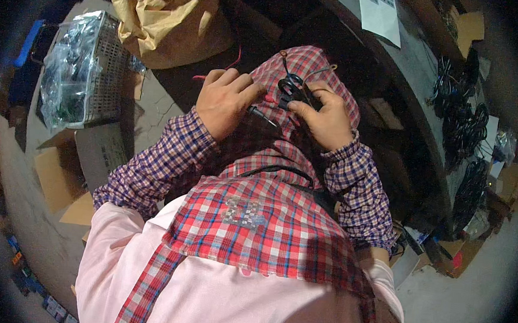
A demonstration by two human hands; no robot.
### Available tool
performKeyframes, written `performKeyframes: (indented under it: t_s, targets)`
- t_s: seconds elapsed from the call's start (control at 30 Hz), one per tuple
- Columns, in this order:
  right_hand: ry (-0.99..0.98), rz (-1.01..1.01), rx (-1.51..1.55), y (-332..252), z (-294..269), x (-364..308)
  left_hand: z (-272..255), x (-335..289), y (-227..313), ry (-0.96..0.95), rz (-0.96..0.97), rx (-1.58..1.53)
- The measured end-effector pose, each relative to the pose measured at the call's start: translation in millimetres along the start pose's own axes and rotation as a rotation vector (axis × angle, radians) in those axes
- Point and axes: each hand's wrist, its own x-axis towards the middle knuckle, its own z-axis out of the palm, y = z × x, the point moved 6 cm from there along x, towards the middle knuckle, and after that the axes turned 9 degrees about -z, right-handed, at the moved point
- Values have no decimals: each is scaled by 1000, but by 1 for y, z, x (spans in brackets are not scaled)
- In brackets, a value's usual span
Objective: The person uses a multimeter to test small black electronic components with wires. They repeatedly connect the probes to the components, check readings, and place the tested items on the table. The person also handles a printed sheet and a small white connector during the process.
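My right hand (323,117) pinches a small coiled black cable (289,87) above my lap. From its far side two ends stick up, each with a ring terminal (283,53). Close by on the left, my left hand (224,102) is curled with its fingers bent. A slim black rod-shaped piece (262,115) with a thin pale tip shows beside its fingers, pointing toward the right hand. On the hand's other side pokes out a red end (200,77), near a thin red wire (238,57). Whether these belong to one thing is hidden.
A red plaid apron (290,224) covers my lap. Ahead stands a brown paper-like sack (161,19). At left, a basket (106,70) holds clear plastic bags. On the right, a curved-looking table (417,82) bears a printed sheet (380,17) and bundled black cables (471,128). Cardboard (60,171) lies left.
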Motion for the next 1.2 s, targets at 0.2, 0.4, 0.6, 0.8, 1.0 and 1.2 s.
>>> performKeyframes:
  t_s: [0.2,0.4,0.6,0.8,1.0,1.2]
  targets:
    - [-9,-17,52,15,-3,0,13,0,1,-17,5,-78]
    - [-20,54,79,30,-8,-1,-9,13,1,63,-5,-8]
    - [-64,126,97,35,-7,-2,-41,28,-42,-173,-406,-374]
    - [-73,142,43,37,-6,0,-35,34,-30,-224,-486,-329]
    - [-39,51,62,43,-1,4,-9,45,-13,-345,-473,-393]
    - [-37,76,49,37,0,6,-3,44,-14,-347,-466,-380]
